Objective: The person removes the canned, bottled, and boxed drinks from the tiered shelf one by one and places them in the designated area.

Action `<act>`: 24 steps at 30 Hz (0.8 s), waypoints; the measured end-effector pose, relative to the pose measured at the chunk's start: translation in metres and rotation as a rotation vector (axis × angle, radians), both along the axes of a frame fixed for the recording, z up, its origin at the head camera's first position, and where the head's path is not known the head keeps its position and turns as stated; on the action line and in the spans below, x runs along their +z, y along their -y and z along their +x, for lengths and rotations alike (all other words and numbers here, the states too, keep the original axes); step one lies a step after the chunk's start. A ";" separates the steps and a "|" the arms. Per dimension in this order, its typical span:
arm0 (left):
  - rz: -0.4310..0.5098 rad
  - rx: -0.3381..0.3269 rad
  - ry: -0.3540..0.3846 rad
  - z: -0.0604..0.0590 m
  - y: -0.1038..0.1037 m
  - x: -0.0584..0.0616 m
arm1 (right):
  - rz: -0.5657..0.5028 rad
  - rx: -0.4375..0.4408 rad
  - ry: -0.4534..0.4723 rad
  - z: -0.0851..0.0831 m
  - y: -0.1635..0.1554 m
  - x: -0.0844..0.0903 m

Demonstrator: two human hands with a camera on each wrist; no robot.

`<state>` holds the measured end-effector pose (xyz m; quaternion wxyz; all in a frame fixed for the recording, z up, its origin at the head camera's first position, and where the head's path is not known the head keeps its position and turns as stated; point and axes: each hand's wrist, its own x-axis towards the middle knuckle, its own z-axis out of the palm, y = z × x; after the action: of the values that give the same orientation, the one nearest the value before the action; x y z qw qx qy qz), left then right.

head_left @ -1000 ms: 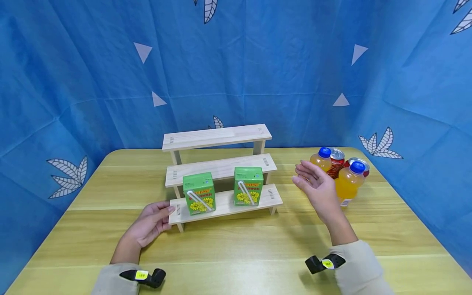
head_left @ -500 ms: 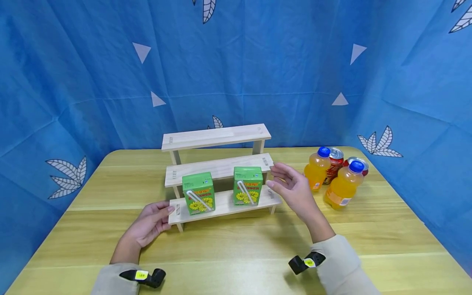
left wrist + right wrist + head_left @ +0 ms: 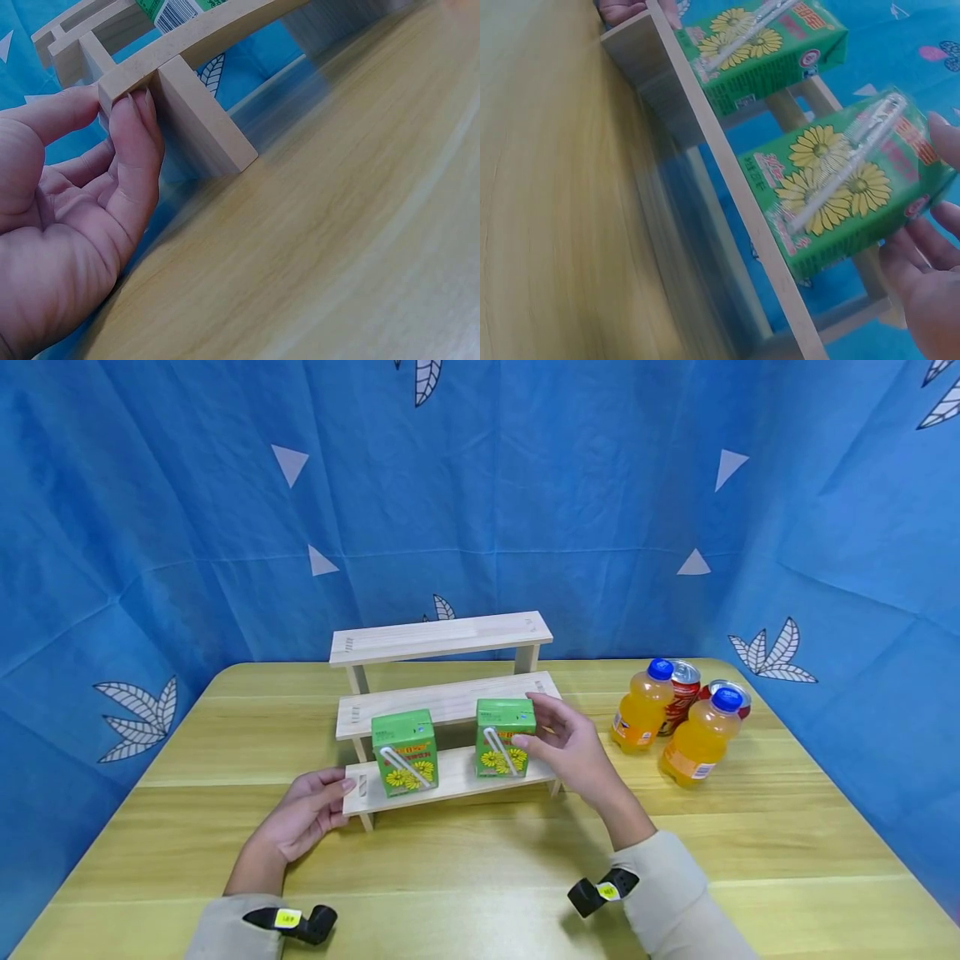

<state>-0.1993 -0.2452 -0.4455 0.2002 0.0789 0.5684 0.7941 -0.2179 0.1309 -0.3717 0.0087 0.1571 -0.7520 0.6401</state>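
- Green right-hand carton on lowest shelf: met by right hand, fingers curled loosely at its side; best gripped squarely, kept upright.
- Braced rack's end with left hand, fingertips pinching board.

We see 2 green juice cartons upright on the bottom step of the wooden stepped shelf: the left carton, and at its 3 o'clock the right carton, straws taped diagonally.
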 end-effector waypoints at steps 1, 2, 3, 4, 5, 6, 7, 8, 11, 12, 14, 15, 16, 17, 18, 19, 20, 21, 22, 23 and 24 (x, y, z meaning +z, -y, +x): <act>-0.002 0.001 0.001 0.000 0.000 0.000 | 0.004 0.000 0.001 0.000 0.001 0.000; -0.004 0.003 0.001 0.000 0.000 0.000 | 0.008 0.000 0.001 0.000 0.003 0.000; -0.005 0.004 0.002 0.000 0.000 0.000 | 0.011 -0.001 -0.001 0.000 0.004 0.000; -0.006 0.006 0.003 0.000 0.000 0.000 | 0.014 -0.002 -0.003 0.000 0.005 0.000; -0.008 0.008 0.004 0.000 0.000 0.000 | 0.015 -0.003 -0.006 0.000 0.005 -0.001; -0.009 0.009 0.004 0.000 0.000 0.000 | 0.018 -0.005 -0.009 -0.001 0.006 -0.001; -0.009 0.010 0.005 0.000 0.000 -0.001 | 0.020 -0.008 -0.010 -0.001 0.006 -0.001; -0.010 0.011 0.005 0.000 0.000 -0.001 | 0.021 -0.009 -0.013 -0.001 0.006 -0.002; -0.015 0.014 0.004 0.000 0.000 -0.001 | 0.027 -0.012 -0.015 -0.002 0.007 -0.002; -0.015 0.014 0.004 0.000 0.000 -0.001 | 0.029 -0.013 -0.014 -0.002 0.007 -0.002; -0.016 0.013 0.006 0.000 0.000 -0.001 | 0.035 -0.016 -0.013 -0.002 0.007 -0.002; -0.014 0.012 0.008 0.001 0.000 -0.001 | 0.039 -0.019 -0.012 -0.002 0.007 -0.002; -0.014 0.011 0.010 0.001 0.000 -0.001 | 0.044 -0.023 -0.012 -0.002 0.007 -0.002; -0.012 0.010 0.012 0.001 0.000 0.000 | 0.048 -0.027 -0.012 -0.002 0.007 -0.002; -0.012 0.009 0.012 0.001 0.000 0.000 | 0.050 -0.031 -0.013 -0.001 0.007 -0.002; -0.012 0.009 0.014 0.000 0.000 0.000 | 0.053 -0.036 -0.015 -0.001 0.007 -0.002; -0.013 0.009 0.013 0.000 0.000 0.000 | 0.054 -0.040 -0.018 -0.001 0.007 -0.002; -0.016 0.010 0.012 0.000 0.000 0.000 | 0.056 -0.044 -0.022 -0.001 0.007 -0.002; -0.020 0.012 0.009 0.000 0.000 0.000 | 0.056 -0.047 -0.024 -0.002 0.006 -0.002; -0.023 0.013 0.007 0.000 0.000 -0.001 | 0.055 -0.048 -0.026 -0.002 0.006 -0.003; -0.027 0.015 0.006 0.000 0.000 -0.001 | 0.055 -0.049 -0.028 -0.002 0.006 -0.003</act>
<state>-0.1995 -0.2449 -0.4460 0.1968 0.0696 0.5792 0.7880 -0.2195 0.1249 -0.3742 0.0306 0.1477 -0.7727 0.6166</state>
